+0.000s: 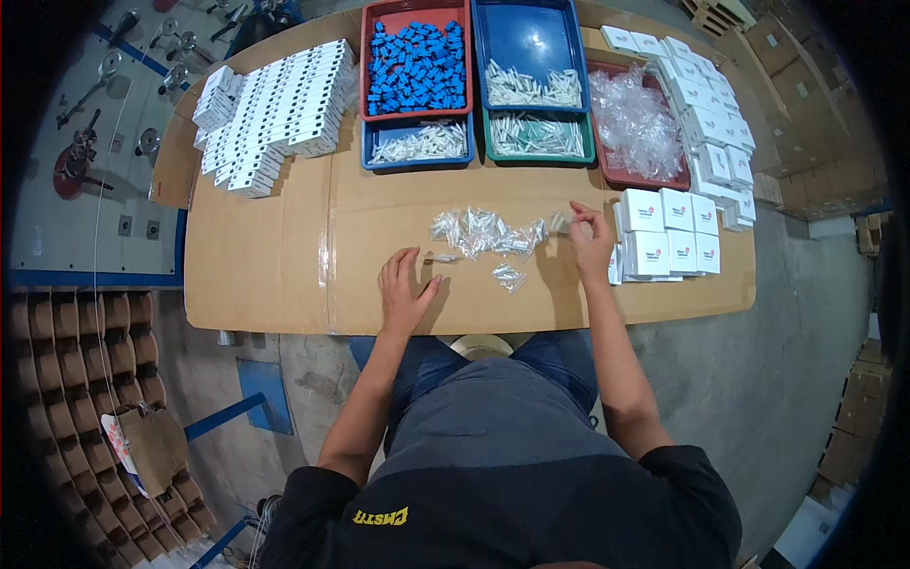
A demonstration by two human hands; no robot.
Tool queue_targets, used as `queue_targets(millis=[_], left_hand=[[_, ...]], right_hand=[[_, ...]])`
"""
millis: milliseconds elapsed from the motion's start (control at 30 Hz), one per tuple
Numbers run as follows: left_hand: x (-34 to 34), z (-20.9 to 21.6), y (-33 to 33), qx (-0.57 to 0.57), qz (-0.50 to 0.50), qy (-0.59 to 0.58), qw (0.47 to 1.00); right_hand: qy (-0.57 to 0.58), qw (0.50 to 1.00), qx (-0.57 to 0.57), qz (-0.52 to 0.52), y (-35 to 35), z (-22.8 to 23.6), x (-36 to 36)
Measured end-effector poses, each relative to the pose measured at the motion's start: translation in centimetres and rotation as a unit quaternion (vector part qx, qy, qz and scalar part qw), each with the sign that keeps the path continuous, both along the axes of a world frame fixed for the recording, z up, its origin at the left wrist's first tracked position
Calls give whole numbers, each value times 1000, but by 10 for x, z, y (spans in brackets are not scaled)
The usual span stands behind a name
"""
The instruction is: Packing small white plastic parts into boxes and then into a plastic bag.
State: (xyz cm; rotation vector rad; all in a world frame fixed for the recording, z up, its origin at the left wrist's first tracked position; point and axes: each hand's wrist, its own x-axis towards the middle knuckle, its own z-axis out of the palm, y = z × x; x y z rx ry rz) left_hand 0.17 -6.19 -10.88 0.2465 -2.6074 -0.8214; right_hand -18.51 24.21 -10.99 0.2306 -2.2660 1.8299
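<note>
My right hand [592, 245] is raised at the right of the cardboard-covered table, its thumb and fingertips pinched together on a small clear plastic bag [560, 224], slightly blurred. My left hand [405, 292] rests low over the table with thumb and forefinger apart, holding nothing that I can see. Just beyond its fingertips lies a small whitish piece [442, 257]. Between the hands is a loose pile of small clear bags [482, 232] with white and grey parts inside. One similar bag [509, 277] lies by itself nearer to me.
Along the back stand a red tray of blue plugs [417, 66], blue trays [531, 47] [417, 163] and a green tray [540, 159] with white pieces, and a red tray of clear bags [637, 123]. White boxes are stacked at left [275, 114] and right [668, 232].
</note>
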Motion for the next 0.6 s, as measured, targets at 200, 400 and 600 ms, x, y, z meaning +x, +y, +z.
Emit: queue_targets(millis=[200,400,600], left_hand=[[-23,8,-3,-10,-67,-15,998],[-30,-11,-10,35,-50,11,998],[-35,-12,-14,134,-32,29,990]], right_hand=[[-179,898,-399,47,-4,27,11],[-272,873,-399,65,-6,45,11],[-332,840,-402,151,-3,43,18]])
